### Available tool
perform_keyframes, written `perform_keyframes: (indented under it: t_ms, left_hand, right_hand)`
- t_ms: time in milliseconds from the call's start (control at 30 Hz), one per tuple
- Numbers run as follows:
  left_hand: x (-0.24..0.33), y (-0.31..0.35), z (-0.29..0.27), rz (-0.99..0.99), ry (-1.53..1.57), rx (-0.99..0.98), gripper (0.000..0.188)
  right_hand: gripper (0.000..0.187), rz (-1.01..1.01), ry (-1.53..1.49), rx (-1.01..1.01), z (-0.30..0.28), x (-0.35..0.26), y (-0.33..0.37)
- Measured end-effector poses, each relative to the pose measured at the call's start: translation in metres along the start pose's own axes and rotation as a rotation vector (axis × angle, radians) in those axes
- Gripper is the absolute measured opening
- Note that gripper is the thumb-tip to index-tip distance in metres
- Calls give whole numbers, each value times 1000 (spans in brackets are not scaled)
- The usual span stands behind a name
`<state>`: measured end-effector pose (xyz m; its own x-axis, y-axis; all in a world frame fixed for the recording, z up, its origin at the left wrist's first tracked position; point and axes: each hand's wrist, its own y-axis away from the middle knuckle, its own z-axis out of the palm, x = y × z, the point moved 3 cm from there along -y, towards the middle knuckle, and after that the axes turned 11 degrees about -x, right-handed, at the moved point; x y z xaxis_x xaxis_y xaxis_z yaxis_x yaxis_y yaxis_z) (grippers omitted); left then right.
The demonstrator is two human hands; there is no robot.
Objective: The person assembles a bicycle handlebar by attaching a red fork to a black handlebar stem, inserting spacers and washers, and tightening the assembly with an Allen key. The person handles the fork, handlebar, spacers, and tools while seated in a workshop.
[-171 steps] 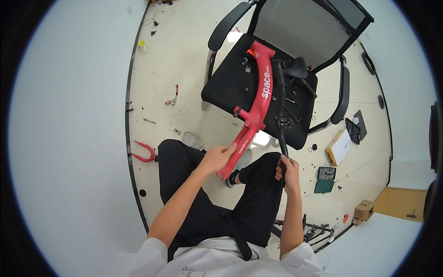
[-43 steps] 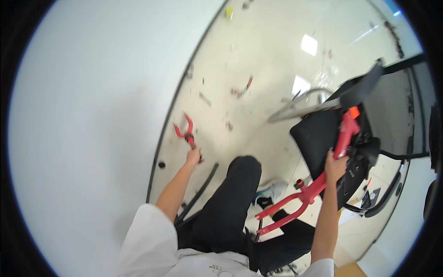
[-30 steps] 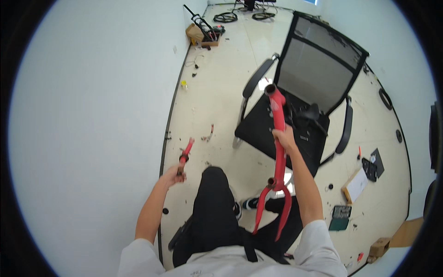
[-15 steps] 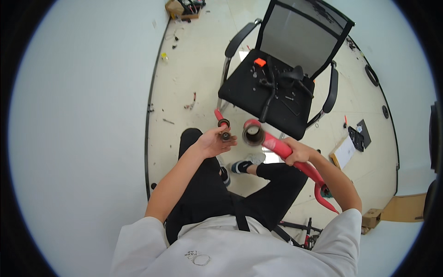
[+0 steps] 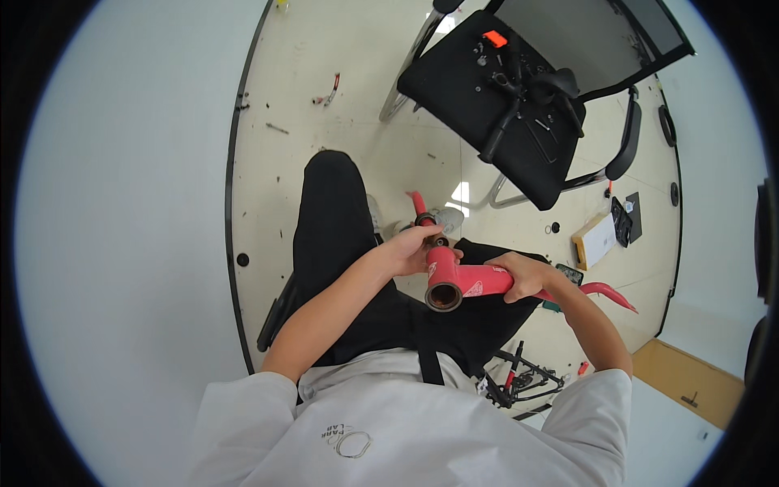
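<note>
My right hand (image 5: 522, 276) is wrapped round the thick tube of a red bike frame (image 5: 485, 281). The frame's short head tube lies over my lap, its open lower end in view with a brownish inside. A curved red end of the frame sticks out to the right past my wrist. My left hand (image 5: 412, 250) grips a red bike fork (image 5: 417, 202) by its narrow dark steerer, with dark rings below the red part. The end of the steerer is right at the far end of the head tube; whether it has entered cannot be made out.
A black office chair (image 5: 454, 89) stands ahead, its seat holding black bike parts, small hardware and an orange piece (image 5: 495, 38). A white box (image 5: 595, 241) lies at right. A black bike frame (image 5: 523, 377) rests by my right side. Small parts dot the floor.
The fork and the red frame have come together over my lap. The frame has turned so its head tube points toward me. My view has shifted, and the chair appears farther up and right.
</note>
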<state>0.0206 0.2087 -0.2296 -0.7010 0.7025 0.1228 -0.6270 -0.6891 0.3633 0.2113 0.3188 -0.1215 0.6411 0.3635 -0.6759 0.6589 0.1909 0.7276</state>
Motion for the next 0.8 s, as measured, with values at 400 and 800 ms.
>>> perform_keyframes:
  t_ms: [400,800]
  left_hand:
    - [-14,-15,-30,-122,-16,229,29]
    - [-12,-35,-68,-204,-109,353,34]
  right_hand:
    - [55,138,-186,-130,-8,32,-29]
    - [41,202,-300,-299,-25,60,-69]
